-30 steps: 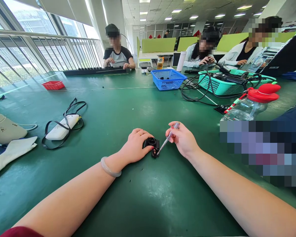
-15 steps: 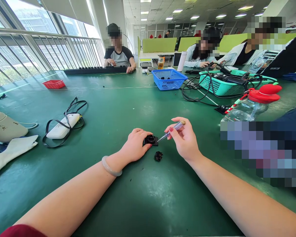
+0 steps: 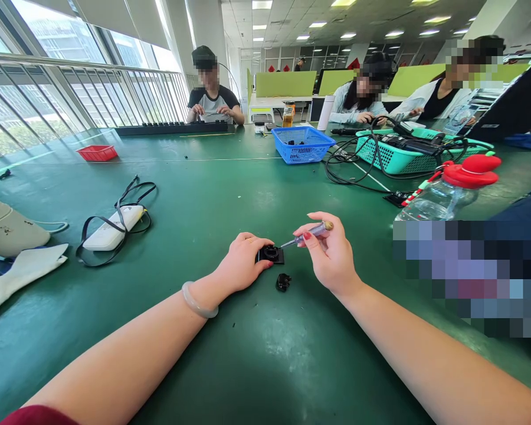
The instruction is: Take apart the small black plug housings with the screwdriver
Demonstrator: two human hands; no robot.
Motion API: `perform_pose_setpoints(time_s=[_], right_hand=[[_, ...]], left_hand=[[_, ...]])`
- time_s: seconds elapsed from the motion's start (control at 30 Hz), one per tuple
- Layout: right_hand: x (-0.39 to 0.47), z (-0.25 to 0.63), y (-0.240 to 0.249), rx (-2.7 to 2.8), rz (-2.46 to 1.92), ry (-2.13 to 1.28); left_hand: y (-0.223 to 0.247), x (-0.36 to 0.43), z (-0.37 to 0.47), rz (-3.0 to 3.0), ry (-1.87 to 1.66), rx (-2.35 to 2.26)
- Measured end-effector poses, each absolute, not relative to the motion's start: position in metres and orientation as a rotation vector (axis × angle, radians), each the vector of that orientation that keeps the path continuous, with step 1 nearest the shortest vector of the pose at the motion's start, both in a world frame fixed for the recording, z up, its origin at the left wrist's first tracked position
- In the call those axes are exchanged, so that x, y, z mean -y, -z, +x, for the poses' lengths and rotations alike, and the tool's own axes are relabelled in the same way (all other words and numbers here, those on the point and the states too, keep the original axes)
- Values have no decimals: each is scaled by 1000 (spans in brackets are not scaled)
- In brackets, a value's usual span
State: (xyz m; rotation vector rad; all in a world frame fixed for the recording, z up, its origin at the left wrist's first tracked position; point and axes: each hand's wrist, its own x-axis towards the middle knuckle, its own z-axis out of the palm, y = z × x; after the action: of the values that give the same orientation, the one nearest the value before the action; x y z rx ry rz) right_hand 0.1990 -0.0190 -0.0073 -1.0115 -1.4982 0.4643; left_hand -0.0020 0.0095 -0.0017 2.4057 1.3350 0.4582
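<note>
On the green table, my left hand [image 3: 246, 260] grips a small black square part with a round ring [image 3: 272, 254], thumb at its near side and fingers at the far side. A slim screwdriver with a clear handle [image 3: 315, 232] is pinched between the thumb and fingers of my right hand [image 3: 334, 257]. Its shaft slants down to the left, with the tip at the far right edge of the black part; whether it touches I cannot tell. A small black piece [image 3: 283, 282] lies loose just nearer to me than the held part.
A white device with a black strap [image 3: 114, 229] lies to the left. Further back stand a red tray [image 3: 97, 153], a blue basket [image 3: 303, 154] and a teal basket [image 3: 380, 159] with cables. A red-lidded bottle [image 3: 442, 198] is at right. Several people sit around the table.
The screwdriver tip has moved slightly left and away from me along the black part, and its handle lies flatter. The loose black piece looks turned. Across the table, a person's hands have lifted.
</note>
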Motion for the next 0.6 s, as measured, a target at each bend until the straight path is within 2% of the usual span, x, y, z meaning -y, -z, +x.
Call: perform_pose_setpoints(time_s=[0.23, 0.4, 0.6], right_hand=[[10, 203, 11, 1510, -1079, -665], [11, 204, 11, 1503, -1142, -553], [23, 199, 5, 1475, -934, -352]], left_hand=[[2, -12, -3, 2433, -429, -1323], [2, -12, -3, 2473, -438, -1319], [3, -12, -4, 2507, -460, -1291]])
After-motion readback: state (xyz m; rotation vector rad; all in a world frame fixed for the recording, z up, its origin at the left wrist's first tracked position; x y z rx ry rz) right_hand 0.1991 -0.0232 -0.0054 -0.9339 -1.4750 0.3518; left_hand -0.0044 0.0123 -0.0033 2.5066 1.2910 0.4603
